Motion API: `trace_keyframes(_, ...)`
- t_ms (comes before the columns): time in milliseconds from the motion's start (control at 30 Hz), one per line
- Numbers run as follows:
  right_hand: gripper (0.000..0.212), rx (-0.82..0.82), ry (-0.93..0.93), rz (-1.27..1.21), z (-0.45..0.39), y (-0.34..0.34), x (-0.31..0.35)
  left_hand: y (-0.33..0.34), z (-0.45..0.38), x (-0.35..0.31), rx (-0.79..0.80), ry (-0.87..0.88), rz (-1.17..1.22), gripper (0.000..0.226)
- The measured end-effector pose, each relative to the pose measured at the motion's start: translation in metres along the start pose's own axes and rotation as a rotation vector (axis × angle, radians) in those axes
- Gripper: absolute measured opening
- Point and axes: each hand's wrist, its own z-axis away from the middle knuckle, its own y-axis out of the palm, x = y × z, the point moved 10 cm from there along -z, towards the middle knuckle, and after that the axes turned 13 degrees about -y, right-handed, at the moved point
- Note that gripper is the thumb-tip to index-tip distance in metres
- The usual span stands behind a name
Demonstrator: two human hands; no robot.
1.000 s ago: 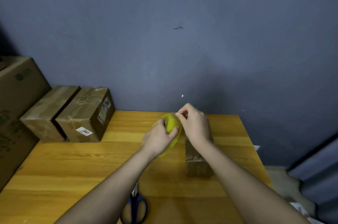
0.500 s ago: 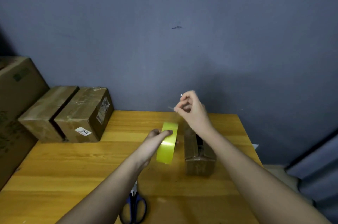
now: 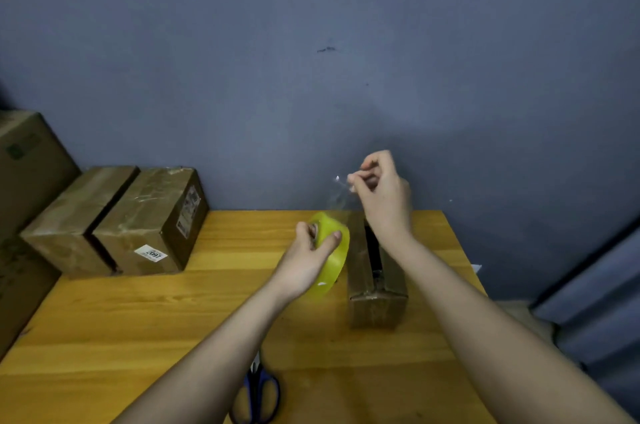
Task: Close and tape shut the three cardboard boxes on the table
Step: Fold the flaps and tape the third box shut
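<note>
The small cardboard box point(image 3: 375, 280) lay on the bench point(image 3: 138, 319) just right of the left hand point(image 3: 306, 266), its long axis running away from the person toward the wall point(image 3: 311, 43). Its top flaps were not fully shut: a dark gap ran lengthwise between them.

The left hand's grip was clenched on the yellow tape roll point(image 3: 330, 255), thumb across the rim, the roll standing on edge with its open core facing left. The right hand point(image 3: 384, 193), raised above the far end of the box, pinched the loose end of the clear tape strip point(image 3: 339, 197), which stretched down to the roll.

Compared with half a second earlier, the right hand had lifted higher and the drawn strip was longer; the roll remained beside the box.

Two taped boxes point(image 3: 114, 219) sat side by side well to the left of the grip, against the wall. Blue-handled scissors point(image 3: 256, 392) lay on the bench near the person, under the left forearm.
</note>
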Motion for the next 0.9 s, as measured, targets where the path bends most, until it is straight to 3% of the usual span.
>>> trace_keyframes(100, 0.019, -0.021, -0.112, 0.079, 0.005, -0.003, 0.025, -0.005, -0.013, 0.012, 0.025, -0.138, 0.144, 0.063)
trace_keyframes(200, 0.02, -0.096, -0.131, 0.026, 0.004, -0.016, 0.036, -0.005, -0.022, 0.029, 0.095, -0.241, 0.236, 0.101)
trace_keyframes(233, 0.02, -0.103, -0.172, 0.025, 0.003, -0.019, 0.044, -0.006, -0.021, 0.031, 0.092, -0.258, 0.248, 0.102)
trace_keyframes(333, 0.022, -0.069, -0.242, -0.011, -0.002, -0.017, 0.065, -0.015, -0.019, 0.031, 0.056, -0.272, 0.305, 0.076)
trace_keyframes(467, 0.02, -0.091, -0.051, -0.057, -0.014, -0.023, 0.032, -0.008, -0.017, 0.034, 0.153, -0.344, 0.335, 0.096)
trace_keyframes(600, 0.018, -0.084, 0.038, -0.076, -0.015, -0.035, -0.003, 0.023, 0.003, 0.028, 0.347, -0.364, 0.327, 0.037)
trace_keyframes(633, 0.017, -0.073, 0.048, -0.075, -0.013, -0.036, -0.008, 0.033, 0.008, 0.027, 0.394, -0.358, 0.312, 0.031)
trace_keyframes(800, 0.018, -0.077, 0.077, -0.089, -0.006, -0.038, -0.037, 0.063, 0.032, 0.028, 0.525, -0.367, 0.278, 0.035)
trace_keyframes(900, 0.02, -0.112, 0.125, -0.117, -0.004, -0.042, -0.062, 0.07, 0.042, 0.023, 0.522, -0.299, 0.291, 0.028)
